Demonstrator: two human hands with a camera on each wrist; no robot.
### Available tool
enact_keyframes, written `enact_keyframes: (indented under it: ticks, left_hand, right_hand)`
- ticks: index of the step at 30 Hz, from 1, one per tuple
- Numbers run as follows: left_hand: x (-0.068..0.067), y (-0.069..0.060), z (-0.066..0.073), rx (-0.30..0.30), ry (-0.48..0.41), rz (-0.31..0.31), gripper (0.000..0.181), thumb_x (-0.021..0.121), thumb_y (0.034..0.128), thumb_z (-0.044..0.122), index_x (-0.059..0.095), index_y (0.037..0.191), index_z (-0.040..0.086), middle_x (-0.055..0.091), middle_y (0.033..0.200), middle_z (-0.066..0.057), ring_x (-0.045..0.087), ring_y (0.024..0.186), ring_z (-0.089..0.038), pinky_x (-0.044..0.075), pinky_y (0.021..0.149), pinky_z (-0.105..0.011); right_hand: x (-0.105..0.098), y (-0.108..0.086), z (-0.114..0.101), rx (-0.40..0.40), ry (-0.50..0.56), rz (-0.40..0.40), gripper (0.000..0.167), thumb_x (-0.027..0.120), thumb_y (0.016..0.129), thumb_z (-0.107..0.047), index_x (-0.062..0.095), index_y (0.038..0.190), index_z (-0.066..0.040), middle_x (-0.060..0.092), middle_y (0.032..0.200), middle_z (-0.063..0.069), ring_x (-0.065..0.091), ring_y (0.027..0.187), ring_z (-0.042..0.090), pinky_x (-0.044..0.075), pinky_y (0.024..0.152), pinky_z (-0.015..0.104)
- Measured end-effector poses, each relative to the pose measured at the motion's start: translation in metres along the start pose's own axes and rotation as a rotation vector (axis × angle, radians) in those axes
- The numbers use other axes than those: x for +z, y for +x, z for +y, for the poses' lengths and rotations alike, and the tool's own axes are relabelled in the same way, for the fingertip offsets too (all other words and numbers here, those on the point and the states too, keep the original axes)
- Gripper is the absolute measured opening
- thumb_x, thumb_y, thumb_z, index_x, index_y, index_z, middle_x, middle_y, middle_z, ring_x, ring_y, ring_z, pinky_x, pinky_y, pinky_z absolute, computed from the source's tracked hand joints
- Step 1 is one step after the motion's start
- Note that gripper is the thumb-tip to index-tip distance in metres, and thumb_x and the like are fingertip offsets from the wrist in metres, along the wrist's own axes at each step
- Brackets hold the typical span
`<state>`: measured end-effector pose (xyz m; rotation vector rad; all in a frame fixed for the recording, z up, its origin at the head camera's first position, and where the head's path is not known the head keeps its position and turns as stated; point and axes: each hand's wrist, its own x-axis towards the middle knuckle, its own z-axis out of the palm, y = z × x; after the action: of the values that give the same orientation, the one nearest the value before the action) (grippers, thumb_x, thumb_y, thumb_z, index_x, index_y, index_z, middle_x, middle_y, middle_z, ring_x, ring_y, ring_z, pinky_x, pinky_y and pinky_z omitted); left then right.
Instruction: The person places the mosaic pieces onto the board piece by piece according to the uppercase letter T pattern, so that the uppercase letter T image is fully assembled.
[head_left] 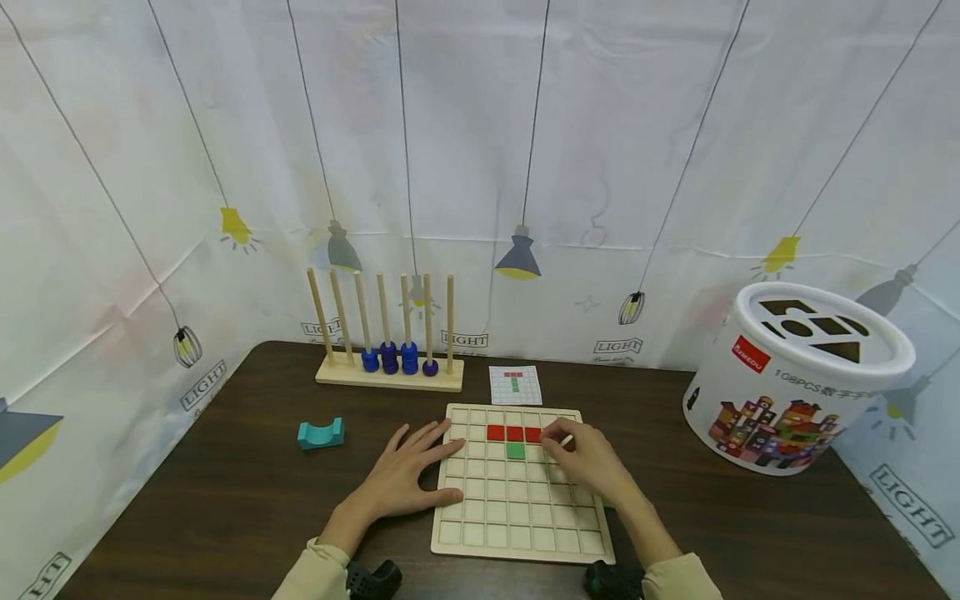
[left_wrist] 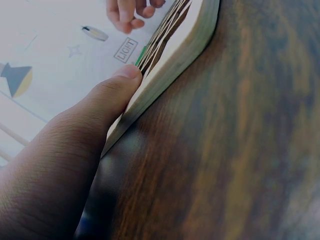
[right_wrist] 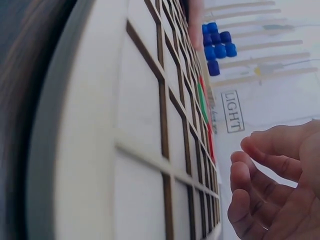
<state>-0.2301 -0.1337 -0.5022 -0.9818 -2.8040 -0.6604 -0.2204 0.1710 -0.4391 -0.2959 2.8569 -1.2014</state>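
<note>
A pale wooden grid board [head_left: 517, 555] lies on the dark table. Three red tiles [head_left: 514, 434] form a row near its far side, with one green tile [head_left: 515, 451] below the middle one. My left hand [head_left: 408, 479] rests spread at the board's left edge; in the left wrist view its thumb [left_wrist: 112, 95] touches the rim. Beside the rightmost red tile is my right hand [head_left: 588, 458], over the board's upper right. The right wrist view shows its fingers [right_wrist: 240, 200] loosely bent, with nothing visible between them.
Behind the board lies a card [head_left: 515, 386] with a red and green pattern. A peg rack [head_left: 390, 379] with blue beads stands at the back left, a teal arched block [head_left: 321, 434] nearer. On the right is a large white bucket [head_left: 787, 392]. A patterned curtain [head_left: 480, 167] hangs behind.
</note>
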Motion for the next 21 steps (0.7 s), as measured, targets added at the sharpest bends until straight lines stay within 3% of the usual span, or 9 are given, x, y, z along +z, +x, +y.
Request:
enact_keyframes:
  ticks: [14, 21]
  left_hand:
    - [0.000, -0.001, 0.000, 0.003, 0.005, 0.001, 0.077, 0.050, 0.0817, 0.072, 0.037, 0.146, 0.032, 0.023, 0.158, 0.000, 0.023, 0.145, -0.026, 0.008, 0.115, -0.062]
    - [-0.001, -0.001, 0.000, 0.010, 0.004, 0.005, 0.077, 0.050, 0.0819, 0.072, 0.037, 0.146, 0.031, 0.023, 0.158, 0.000, 0.024, 0.145, -0.027, 0.009, 0.114, -0.063]
  right_hand:
    - [-0.026, -0.019, 0.014, -0.035, -0.085, -0.024, 0.011, 0.060, 0.093, -0.018, 0.066, 0.101, -0.012, 0.064, 0.086, -0.002, 0.053, 0.070, 0.011, 0.043, 0.058, 0.022]
    - [-0.032, -0.029, 0.022, -0.023, -0.125, -0.011, 0.010, 0.061, 0.092, -0.017, 0.066, 0.099, -0.013, 0.066, 0.090, -0.004, 0.057, 0.079, 0.009, 0.046, 0.067, 0.024]
